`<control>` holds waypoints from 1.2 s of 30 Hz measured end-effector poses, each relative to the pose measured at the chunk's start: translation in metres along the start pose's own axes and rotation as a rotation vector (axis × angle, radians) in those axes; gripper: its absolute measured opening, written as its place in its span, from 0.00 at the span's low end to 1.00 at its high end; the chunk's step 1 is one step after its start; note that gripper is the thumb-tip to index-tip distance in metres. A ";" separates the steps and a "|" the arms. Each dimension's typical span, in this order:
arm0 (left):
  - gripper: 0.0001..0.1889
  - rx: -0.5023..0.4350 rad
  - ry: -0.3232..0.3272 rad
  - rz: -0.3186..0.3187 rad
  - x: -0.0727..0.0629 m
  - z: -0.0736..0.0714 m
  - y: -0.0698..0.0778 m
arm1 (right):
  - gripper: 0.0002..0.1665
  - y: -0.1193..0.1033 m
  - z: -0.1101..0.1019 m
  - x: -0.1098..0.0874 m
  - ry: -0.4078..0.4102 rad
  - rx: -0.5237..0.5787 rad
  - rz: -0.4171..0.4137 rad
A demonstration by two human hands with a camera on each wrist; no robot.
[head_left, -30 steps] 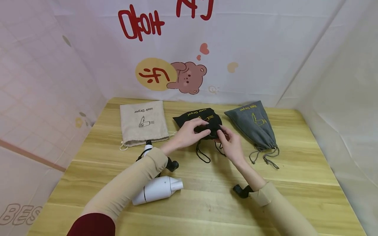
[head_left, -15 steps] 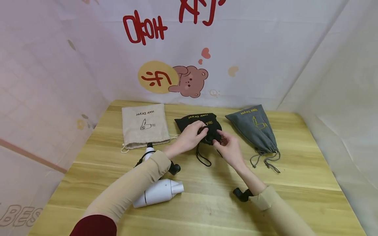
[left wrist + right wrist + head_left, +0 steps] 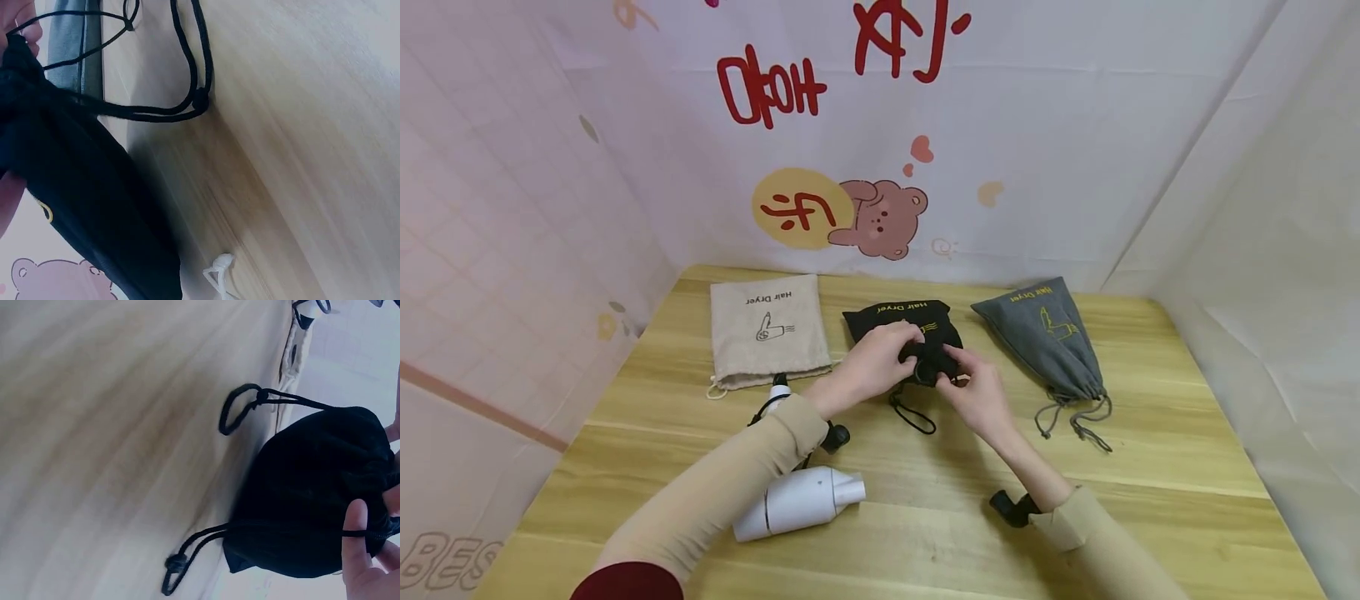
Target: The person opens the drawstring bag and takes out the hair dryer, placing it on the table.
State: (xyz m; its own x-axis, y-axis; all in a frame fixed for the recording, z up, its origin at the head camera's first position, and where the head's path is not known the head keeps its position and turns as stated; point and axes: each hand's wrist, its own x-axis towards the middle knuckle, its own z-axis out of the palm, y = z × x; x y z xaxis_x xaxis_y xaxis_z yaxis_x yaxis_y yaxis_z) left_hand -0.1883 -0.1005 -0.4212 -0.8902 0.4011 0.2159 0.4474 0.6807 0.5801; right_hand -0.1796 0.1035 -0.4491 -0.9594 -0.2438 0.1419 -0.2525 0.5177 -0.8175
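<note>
Head view, black pouch: The black pouch (image 3: 937, 330), printed "Hair Dryer" in yellow at its far end, sits at the middle of the wooden table (image 3: 925, 529), between two other bags.
Head view, hands: A person's left hand (image 3: 878, 360) grasps the left side of the pouch's near end with curled fingers; the right hand (image 3: 977, 393) pinches its right side between thumb and fingers.
Head view, drawstring: One loop of black cord (image 3: 916, 420) trails from the pouch toward the near side.
Head view, neighbors: A beige pouch (image 3: 767, 354) lies flat at far left, a gray pouch (image 3: 1043, 337) at far right, its neck cinched and its cords pointing near.
Head view, dryer: The white hair dryer (image 3: 801, 502) lies at near left, partly behind the beige left sleeve (image 3: 715, 492); a black curved piece (image 3: 1012, 508) shows beside the right cuff.
Head view, backdrop: A cartoon bear (image 3: 883, 221) and red characters decorate the far cloth.
Left wrist view, pouch: Dark fabric fills the left of the frame, fingertips at its edge, knotted cord hanging over the table; a white cord end (image 3: 220, 272) lies well apart.
Right wrist view, grip: Fingers (image 3: 355, 540) clasp the gathered black cloth, cord crossing one of them; two knotted loops dangle, one left, one right.
</note>
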 end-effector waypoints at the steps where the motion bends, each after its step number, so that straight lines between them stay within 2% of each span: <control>1: 0.11 0.005 0.017 0.000 0.000 0.001 0.001 | 0.29 -0.001 0.000 0.000 0.002 -0.018 -0.002; 6: 0.13 0.010 0.084 0.003 0.001 0.000 0.003 | 0.27 -0.005 -0.001 0.003 0.023 -0.059 0.021; 15: 0.14 0.042 0.111 0.047 -0.001 -0.007 0.002 | 0.29 -0.010 -0.002 0.005 0.037 -0.091 0.053; 20: 0.14 0.033 0.172 0.002 -0.002 -0.015 -0.001 | 0.31 -0.006 -0.003 0.003 0.021 -0.105 0.069; 24: 0.13 0.028 0.209 -0.019 0.000 -0.016 -0.001 | 0.30 -0.002 -0.001 0.002 0.029 -0.121 0.078; 31: 0.11 0.035 0.180 -0.032 0.002 -0.014 0.001 | 0.26 0.000 0.002 0.002 0.059 -0.105 0.038; 36: 0.12 0.036 0.153 -0.039 0.002 -0.016 0.000 | 0.27 0.001 0.001 0.000 0.045 -0.121 0.045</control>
State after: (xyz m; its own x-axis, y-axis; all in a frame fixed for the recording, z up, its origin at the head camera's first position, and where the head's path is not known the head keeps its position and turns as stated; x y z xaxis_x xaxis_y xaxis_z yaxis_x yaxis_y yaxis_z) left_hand -0.1915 -0.1092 -0.4081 -0.9083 0.2782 0.3124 0.4129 0.7164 0.5623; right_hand -0.1798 0.1032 -0.4501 -0.9740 -0.1826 0.1338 -0.2199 0.6232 -0.7505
